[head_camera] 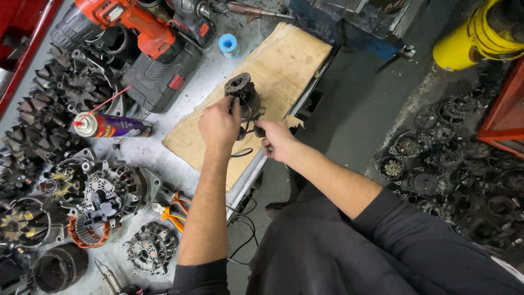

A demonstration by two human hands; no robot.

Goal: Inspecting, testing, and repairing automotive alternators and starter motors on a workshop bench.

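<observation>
Two bare hands work at the right edge of the worktop point(218, 65), over a cardboard sheet point(284, 60) that lies along that edge. The motor part point(242, 92), dark and rusty, stands upright on the cardboard near the edge. The left hand point(219, 124) is closed around its lower body from the near side, forearm running straight up from the bottom of the view. The right hand point(275, 139) is curled just beside and below it, pinching a small dark piece at the worktop edge; what piece cannot be told. A thin black loop hangs between the hands.

Surroundings: spray can point(112, 125) lying left of the cardboard, red drill point(131, 24) at the far left corner, blue tape roll point(228, 45) beyond the cardboard, orange pliers point(173, 210) near the left forearm, alternator housings point(103, 188) crowding the left side. A yellow drum point(475, 38) and more dark parts point(453, 158) sit on the floor to the right.
</observation>
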